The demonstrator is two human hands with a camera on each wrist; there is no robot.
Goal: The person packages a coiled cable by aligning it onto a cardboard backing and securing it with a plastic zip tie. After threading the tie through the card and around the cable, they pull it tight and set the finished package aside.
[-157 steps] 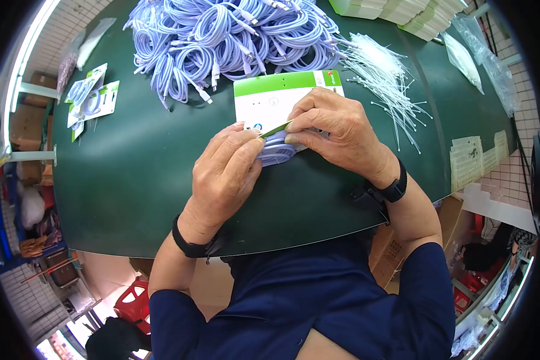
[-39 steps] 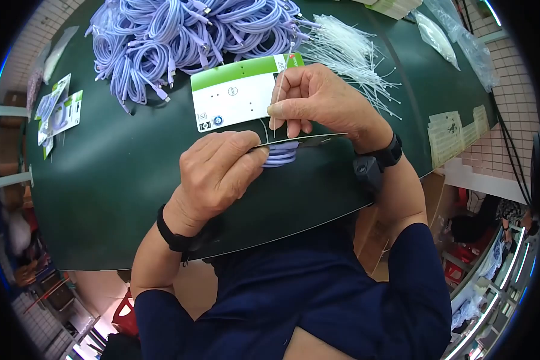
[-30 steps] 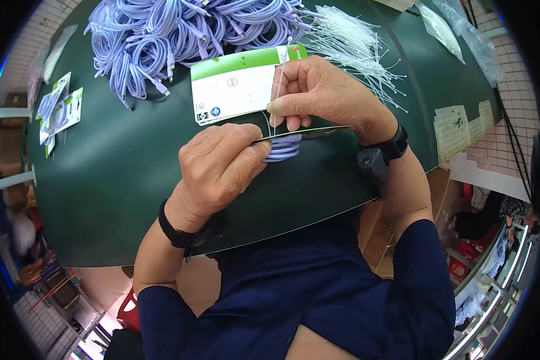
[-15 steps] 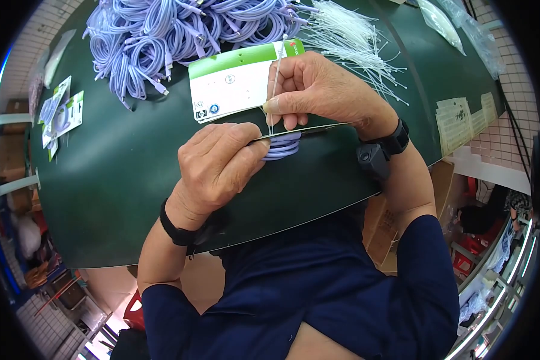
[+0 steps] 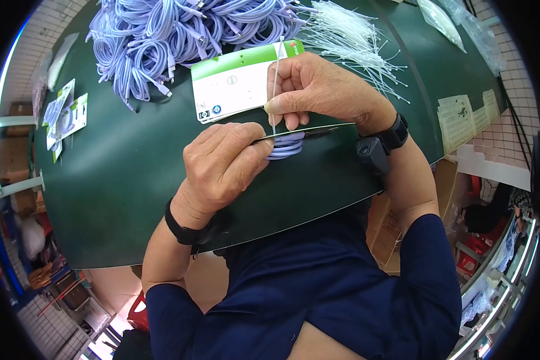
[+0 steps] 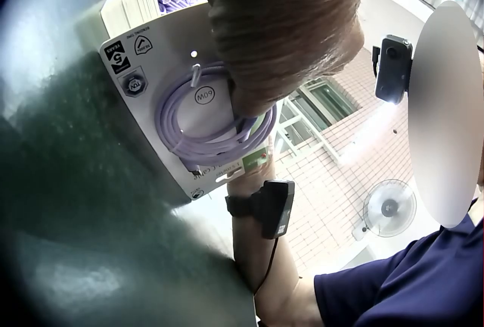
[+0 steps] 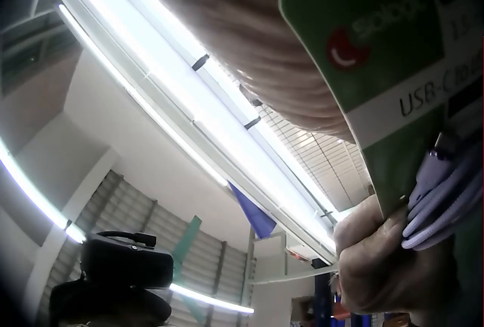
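In the head view the left hand point(image 5: 225, 161) grips a card held on edge with a coiled lilac cable point(image 5: 287, 147) against its near side. Behind that card, the right hand point(image 5: 318, 90) pinches a thin white cable tie point(image 5: 276, 78) between thumb and fingers, its lower end at the card. The left wrist view shows the card's face point(image 6: 128, 119) with the coil point(image 6: 178, 126) lying on it. In the right wrist view the card's green end point(image 7: 386, 32) and a cable plug point(image 7: 435, 168) appear. Beyond the hands lies a stack of white and green cards point(image 5: 231, 90).
A heap of lilac cables point(image 5: 156, 42) covers the table's far side, with loose white ties point(image 5: 357, 39) at its right. Carded cables point(image 5: 66, 120) lie at the left. Plastic bags point(image 5: 441, 24) rest at the far right, and a worn paper sheet point(image 5: 462, 123) is at the right edge.
Since the earliest frame, the held card has been stood on edge, and the right hand has moved from the card's edge to a white tie behind it. Over the last second both hands barely move.
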